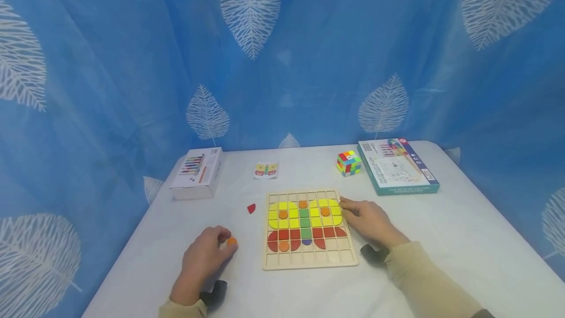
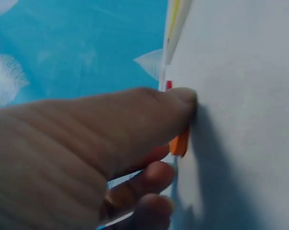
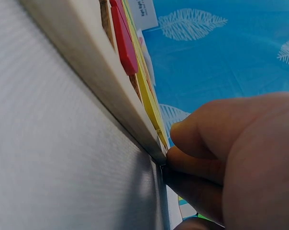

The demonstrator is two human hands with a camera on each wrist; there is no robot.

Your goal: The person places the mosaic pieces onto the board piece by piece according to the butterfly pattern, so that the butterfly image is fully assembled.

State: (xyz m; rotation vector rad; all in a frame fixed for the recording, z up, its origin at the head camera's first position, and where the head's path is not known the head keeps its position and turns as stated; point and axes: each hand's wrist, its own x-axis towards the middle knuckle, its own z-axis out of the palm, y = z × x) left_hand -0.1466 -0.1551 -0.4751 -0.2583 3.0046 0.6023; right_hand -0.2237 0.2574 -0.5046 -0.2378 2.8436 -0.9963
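My left hand [image 1: 203,255] is low over the table, left of the wooden grid board, pinching a round orange piece [image 1: 231,242] between thumb and fingers. In the left wrist view the thumb hides much of this orange piece [image 2: 179,143]. My right hand [image 1: 368,220] grips the right edge of the wooden grid board [image 1: 342,258] near its upper corner; in the right wrist view fingertips [image 3: 175,160] touch its side. Yellow, red, green, orange and blue pieces form a butterfly-like pattern on the board. A small red piece [image 1: 251,208] lies between the board and my left hand.
Behind the board lies a small picture card [image 1: 266,170] with a butterfly pattern. A white box [image 1: 197,173] stands at the back left. A puzzle cube [image 1: 348,163] and a flat green-sided box [image 1: 397,167] sit at the back right. A blue leaf-print curtain [image 1: 300,63] hangs behind the table.
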